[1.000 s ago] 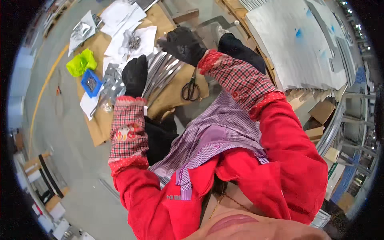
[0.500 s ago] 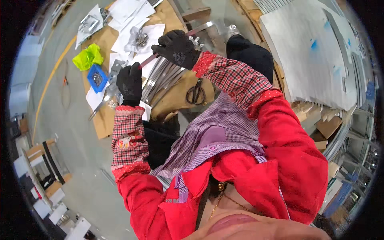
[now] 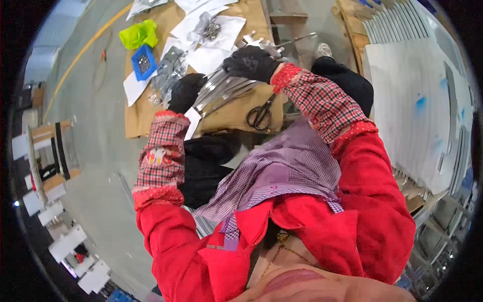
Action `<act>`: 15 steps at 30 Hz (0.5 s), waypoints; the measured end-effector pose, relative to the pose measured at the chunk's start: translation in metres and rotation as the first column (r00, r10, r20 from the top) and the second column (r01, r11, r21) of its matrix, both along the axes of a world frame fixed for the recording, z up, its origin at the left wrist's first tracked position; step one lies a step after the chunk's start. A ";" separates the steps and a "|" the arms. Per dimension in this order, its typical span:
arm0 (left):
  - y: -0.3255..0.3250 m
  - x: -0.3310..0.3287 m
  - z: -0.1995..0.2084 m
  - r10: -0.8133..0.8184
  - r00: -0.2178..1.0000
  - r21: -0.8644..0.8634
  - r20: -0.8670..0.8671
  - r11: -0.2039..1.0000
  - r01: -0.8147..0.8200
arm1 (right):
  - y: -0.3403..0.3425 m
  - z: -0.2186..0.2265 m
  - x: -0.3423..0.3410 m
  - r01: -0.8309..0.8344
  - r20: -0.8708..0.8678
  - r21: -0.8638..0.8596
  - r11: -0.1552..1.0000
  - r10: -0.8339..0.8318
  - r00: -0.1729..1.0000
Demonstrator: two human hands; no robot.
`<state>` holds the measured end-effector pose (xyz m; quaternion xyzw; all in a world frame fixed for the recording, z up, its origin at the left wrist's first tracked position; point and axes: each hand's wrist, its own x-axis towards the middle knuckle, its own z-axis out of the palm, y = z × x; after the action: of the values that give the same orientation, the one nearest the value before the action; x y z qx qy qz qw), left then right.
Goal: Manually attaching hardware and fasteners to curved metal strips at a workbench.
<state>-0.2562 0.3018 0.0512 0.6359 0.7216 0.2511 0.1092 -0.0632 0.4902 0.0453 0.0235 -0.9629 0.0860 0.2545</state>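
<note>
My left hand (image 3: 186,93), in a black work glove, is closed at the left end of a thin metal strip (image 3: 298,39). My right hand (image 3: 252,64), gloved the same way, is closed over the strip farther along, and its far end sticks out to the right past that hand. Below and between the hands lies a bundle of flat metal strips (image 3: 225,91) on brown cardboard (image 3: 229,115). Black-handled scissors (image 3: 265,110) rest on the cardboard nearer to me. My fingers partly hide the strip.
A blue tray (image 3: 144,62) of small metal parts and a yellow-green plastic bag (image 3: 138,34) are at the left. White paper (image 3: 225,32) holds a bag of metal fittings (image 3: 211,31). Large pale panels (image 3: 410,110) are stacked on the right beside a wooden pallet (image 3: 350,20).
The view has shifted, so the cardboard and its things sit higher and farther right. Both hands have come lower over the strip bundle, with the held strip still between them.
</note>
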 end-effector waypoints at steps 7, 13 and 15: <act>0.045 -0.024 -0.041 0.073 0.997 0.021 -0.007 0.997 -0.073 | 0.041 -0.029 -0.035 -0.013 -0.025 -0.081 0.997 0.011 1.000; 0.095 -0.065 -0.098 0.167 0.975 0.056 -0.145 0.986 -0.160 | 0.088 -0.083 -0.085 0.120 0.220 0.009 0.993 -0.119 0.968; 0.110 -0.077 -0.121 0.146 0.952 0.111 -0.269 0.987 -0.120 | 0.099 -0.104 -0.099 0.164 0.226 0.036 0.986 -0.168 0.960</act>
<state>-0.3337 0.4120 -0.0700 0.6191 0.7583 0.2003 -0.0397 -0.1620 0.5891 -0.0590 -0.0653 -0.9850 0.0584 0.1485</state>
